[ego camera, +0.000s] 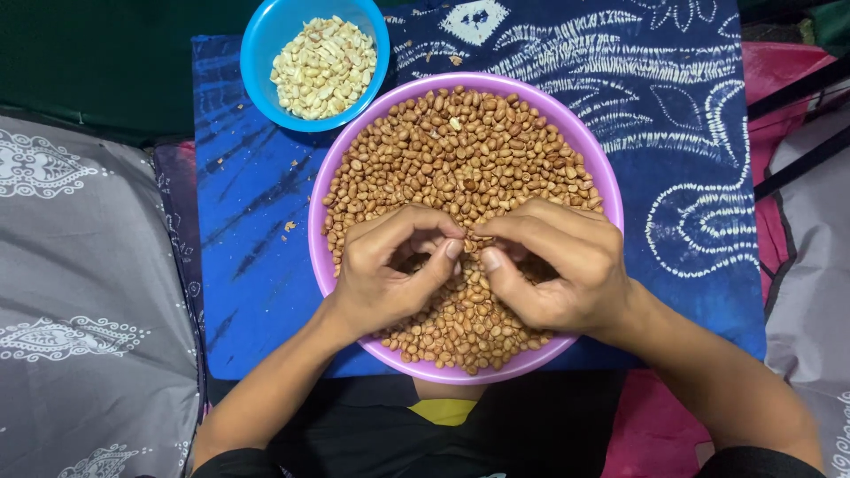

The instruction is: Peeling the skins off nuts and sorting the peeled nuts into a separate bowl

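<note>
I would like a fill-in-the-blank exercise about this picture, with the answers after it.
1. The purple bowl holds brown, unpeeled ____.
2. The pale, peeled nuts lie in the smaller bowl, whose colour is ____.
3. Both bowls stand on a patterned ____ cloth.
4. The left hand and the right hand meet over the ____ bowl.

Missing words: peanuts; blue; blue; purple
</note>
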